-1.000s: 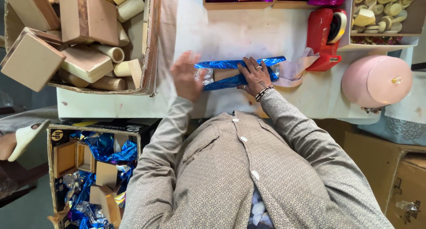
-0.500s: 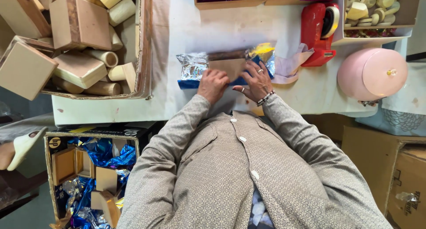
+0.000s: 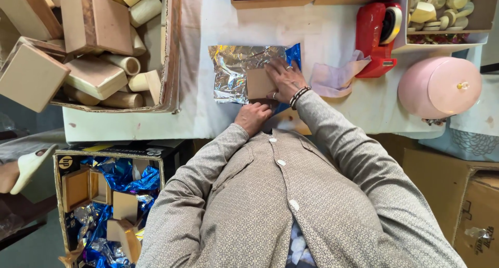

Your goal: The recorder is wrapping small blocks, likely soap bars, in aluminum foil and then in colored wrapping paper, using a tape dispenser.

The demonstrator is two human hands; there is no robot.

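A small brown box (image 3: 259, 84) sits on a sheet of foil wrap (image 3: 236, 70), silver side up, spread on the white desk (image 3: 332, 34). A blue edge of the foil shows just right of the box, mostly hidden under the right hand (image 3: 286, 80). That hand lies flat with fingers spread, pressing the box's right side and the foil. The left hand (image 3: 253, 117) is curled at the desk's near edge, just below the box; whether it grips the foil's near edge cannot be told, as its fingers are tucked out of sight. Right of the box lie a pink cloth (image 3: 335, 76) and a red tape dispenser (image 3: 378, 34). Left of it, a cardboard tray (image 3: 167, 55) of wooden blocks is cut off by the frame.
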